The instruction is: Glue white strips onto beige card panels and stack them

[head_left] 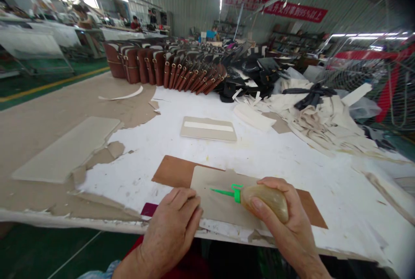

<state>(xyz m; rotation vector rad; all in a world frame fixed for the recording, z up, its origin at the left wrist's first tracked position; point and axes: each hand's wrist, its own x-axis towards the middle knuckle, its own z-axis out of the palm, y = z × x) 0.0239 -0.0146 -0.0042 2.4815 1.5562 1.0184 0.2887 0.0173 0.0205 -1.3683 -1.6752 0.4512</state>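
Note:
My right hand (288,223) is wrapped round a tan glue bottle (269,197) with a green nozzle (227,192) pointing left over a grey board piece (217,199). That board lies on a brown leather piece (171,171) at the table's near edge. My left hand (173,227) rests with its fingers curled on the board's left edge, pressing it down. A small maroon piece (149,209) shows just left of that hand.
A beige panel with a white strip (208,128) lies mid-table. Rows of brown bags (162,68) stand at the back, black parts (259,74) and a heap of cream offcuts (324,119) at the right. A large grey board (68,147) lies left. People work at far tables (39,0).

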